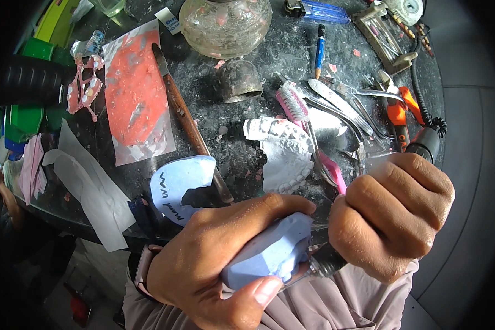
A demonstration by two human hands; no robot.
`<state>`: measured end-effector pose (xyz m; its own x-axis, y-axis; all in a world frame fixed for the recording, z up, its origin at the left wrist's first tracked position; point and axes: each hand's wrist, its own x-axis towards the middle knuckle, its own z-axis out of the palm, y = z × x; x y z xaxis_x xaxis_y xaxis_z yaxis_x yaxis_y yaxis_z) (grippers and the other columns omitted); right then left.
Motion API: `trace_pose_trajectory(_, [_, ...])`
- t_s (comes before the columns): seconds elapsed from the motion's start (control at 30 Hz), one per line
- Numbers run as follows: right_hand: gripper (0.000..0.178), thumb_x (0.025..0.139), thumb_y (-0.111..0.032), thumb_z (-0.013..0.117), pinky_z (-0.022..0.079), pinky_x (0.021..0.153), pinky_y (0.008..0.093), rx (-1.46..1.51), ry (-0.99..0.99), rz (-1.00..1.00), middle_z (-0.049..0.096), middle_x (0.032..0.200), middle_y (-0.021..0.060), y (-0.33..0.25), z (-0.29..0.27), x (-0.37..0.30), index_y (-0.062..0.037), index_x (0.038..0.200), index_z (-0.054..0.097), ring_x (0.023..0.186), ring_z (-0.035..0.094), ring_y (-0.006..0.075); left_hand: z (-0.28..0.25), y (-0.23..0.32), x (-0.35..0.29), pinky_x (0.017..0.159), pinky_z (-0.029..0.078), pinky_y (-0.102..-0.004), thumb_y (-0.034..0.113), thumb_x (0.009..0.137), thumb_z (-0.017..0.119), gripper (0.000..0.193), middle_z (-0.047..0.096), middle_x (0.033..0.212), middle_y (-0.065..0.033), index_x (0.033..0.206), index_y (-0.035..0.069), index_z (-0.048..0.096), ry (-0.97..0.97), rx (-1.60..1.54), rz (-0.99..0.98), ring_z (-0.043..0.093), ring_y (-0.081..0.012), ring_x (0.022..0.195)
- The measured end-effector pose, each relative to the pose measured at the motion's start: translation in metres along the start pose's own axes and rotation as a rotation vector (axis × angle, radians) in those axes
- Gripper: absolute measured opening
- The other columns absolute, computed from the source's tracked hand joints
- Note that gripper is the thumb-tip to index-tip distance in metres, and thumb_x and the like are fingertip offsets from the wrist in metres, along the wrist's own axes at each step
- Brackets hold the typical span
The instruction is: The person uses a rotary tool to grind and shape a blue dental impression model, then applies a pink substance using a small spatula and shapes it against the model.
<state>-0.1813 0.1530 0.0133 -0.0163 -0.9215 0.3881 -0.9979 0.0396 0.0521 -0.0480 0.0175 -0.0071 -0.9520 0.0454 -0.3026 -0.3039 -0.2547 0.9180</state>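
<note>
My left hand (220,258) is wrapped round a light blue plaster dental model (269,250), thumb and fingers along its sides. My right hand (393,217) is closed in a fist round a rotary handpiece. Its dark rear end (426,144) shows above my knuckles with a coiled cord, and its nose (325,261) comes out toward the model. The fist hides its middle; whether the tip touches the model I cannot tell. Just beyond my left hand lies a flat blue plaster piece (170,184) with black handwriting. White plaster casts with tooth shapes (286,157) lie beyond my hands.
A wooden-handled knife (184,115) lies beside a pink wax sheet (135,88). Farther off stand a round glass vessel (225,27) and a metal cap (239,81). A brush (294,102), metal instruments and orange-handled pliers (397,114) crowd the right. Another person's arm (8,201) shows far left.
</note>
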Motion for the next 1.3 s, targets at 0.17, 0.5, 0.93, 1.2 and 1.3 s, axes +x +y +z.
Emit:
trace_pose_trajectory(0.17, [0.029,0.039,-0.030,0.048,0.044,0.044,0.0244,-0.002,0.034,0.029,0.046,0.051,0.0015,0.000,-0.001,-0.001,-0.0111,0.060,0.052,0.046,0.053,0.0137,0.000,0.000,0.001,0.077,0.049,-0.0300,0.040,0.063,0.052,0.074,0.063,0.092,-0.0202,0.114,-0.013,0.047,-0.017,0.022,0.039,0.063,-0.0200,0.083])
trace_pose_trajectory(0.5, [0.031,0.039,-0.030,0.049,0.045,0.045,0.0253,0.035,0.225,0.013,0.048,0.052,0.0018,0.002,0.012,-0.008,-0.0108,0.063,0.054,0.047,0.054,0.0141,0.002,0.006,-0.001,0.074,0.049,-0.0304,0.044,0.064,0.052,0.076,0.063,0.090,-0.0197,0.114,-0.013,0.047,0.046,0.002,-0.041,0.063,-0.0206,0.081])
trace_pose_trajectory(0.93, [0.034,0.040,-0.032,0.047,0.042,0.043,0.0255,0.102,0.155,-0.012,0.049,0.053,0.0034,0.005,0.008,-0.005,-0.0074,0.062,0.055,0.047,0.053,0.0159,0.003,0.007,-0.004,0.074,0.050,-0.0307,0.050,0.063,0.051,0.079,0.064,0.089,-0.0187,0.113,-0.011,0.048,0.116,-0.047,-0.111,0.064,-0.0218,0.080])
trace_pose_trajectory(1.2, [0.035,0.040,-0.032,0.047,0.041,0.042,0.0255,0.078,0.241,-0.015,0.047,0.053,0.0037,0.003,0.014,-0.007,-0.0062,0.063,0.053,0.046,0.052,0.0153,0.000,0.005,-0.003,0.076,0.050,-0.0310,0.049,0.063,0.051,0.078,0.063,0.091,-0.0183,0.114,-0.010,0.047,0.058,-0.010,-0.092,0.063,-0.0216,0.082])
trace_pose_trajectory(1.3, [0.033,0.041,-0.031,0.049,0.041,0.042,0.0255,0.072,0.269,-0.017,0.047,0.053,0.0038,0.005,0.015,-0.006,-0.0064,0.063,0.053,0.045,0.051,0.0150,0.006,0.008,-0.001,0.070,0.050,-0.0297,0.048,0.062,0.051,0.078,0.064,0.087,-0.0168,0.114,-0.010,0.047,0.142,-0.068,-0.169,0.063,-0.0200,0.076])
